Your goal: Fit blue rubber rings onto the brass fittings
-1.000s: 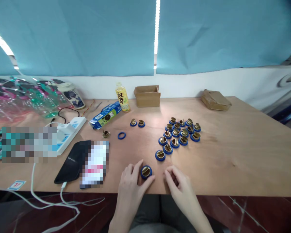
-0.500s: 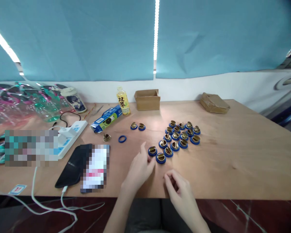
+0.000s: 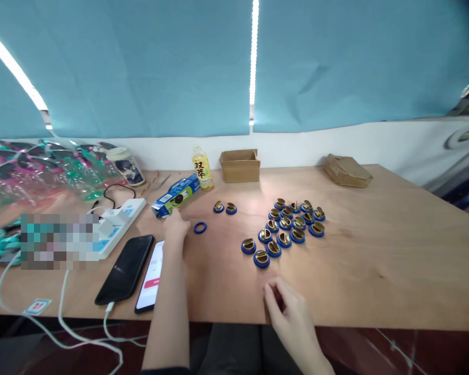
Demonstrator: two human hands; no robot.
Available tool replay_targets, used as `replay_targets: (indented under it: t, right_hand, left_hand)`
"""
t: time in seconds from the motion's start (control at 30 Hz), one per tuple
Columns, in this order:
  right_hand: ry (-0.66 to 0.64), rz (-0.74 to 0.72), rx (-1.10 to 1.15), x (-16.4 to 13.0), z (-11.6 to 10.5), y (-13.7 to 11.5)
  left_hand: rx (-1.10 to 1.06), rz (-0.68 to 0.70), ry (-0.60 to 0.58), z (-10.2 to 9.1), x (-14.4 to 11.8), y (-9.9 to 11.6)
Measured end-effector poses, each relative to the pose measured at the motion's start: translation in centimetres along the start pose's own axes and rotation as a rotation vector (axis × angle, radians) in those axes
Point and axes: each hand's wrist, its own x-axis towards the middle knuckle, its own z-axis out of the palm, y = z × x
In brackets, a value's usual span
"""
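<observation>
**A:** so where's the left hand (image 3: 175, 225) at? Looks stretched way out over the tabletop (image 3: 375, 250).

**B:** yep, arm's reaching far forward. The hand sits just left of the loose blue ring (image 3: 200, 227), right below the blue snack box (image 3: 175, 195). Knuckles face the camera, so I honestly can't tell if the fingers are closed on anything or just curled.

**A:** and the ring itself?

**B:** lying flat on the wood, just beside those fingers, maybe not touching. It's well left of the pile of brass caps (image 3: 287, 226), which all have blue rings on them already. Two more capped ones (image 3: 224, 208) sit apart, just behind the ring.

**A:** right hand (image 3: 289, 307)?

**B:** resting at the near edge of the tabletop, fingers curled in loosely, thumb against them. Nothing visible in it. Well apart from the pile.

**A:** other stuff?

**B:** two phones (image 3: 140, 268) by the left forearm, a power strip (image 3: 119, 224) further left, a yellow bottle (image 3: 202, 167) and a cardboard box (image 3: 240, 165) at the back.
</observation>
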Motion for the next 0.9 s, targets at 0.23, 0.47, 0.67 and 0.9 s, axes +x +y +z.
replay_targets:
  t: [0.23,0.47,0.67,0.9]
  right_hand:
    - [-0.020,0.011,0.020,0.0,-0.1,0.0]
    - [-0.027,0.033,0.020,0.2,0.1,0.2]
    - [-0.136,-0.024,-0.036,2.2,1.6,-1.6]
    - [-0.530,-0.147,-0.404,8.8,5.5,-6.8]
  left_hand:
    - [-0.375,-0.056,0.059,0.8,-1.2,1.0]
    - [-1.004,-0.070,-0.234,-0.2,-6.9,3.1]
    - [-1.517,-0.421,-0.510,-0.5,-13.6,2.6]
    - [-1.784,-0.706,-0.637,-2.4,-17.5,1.2]
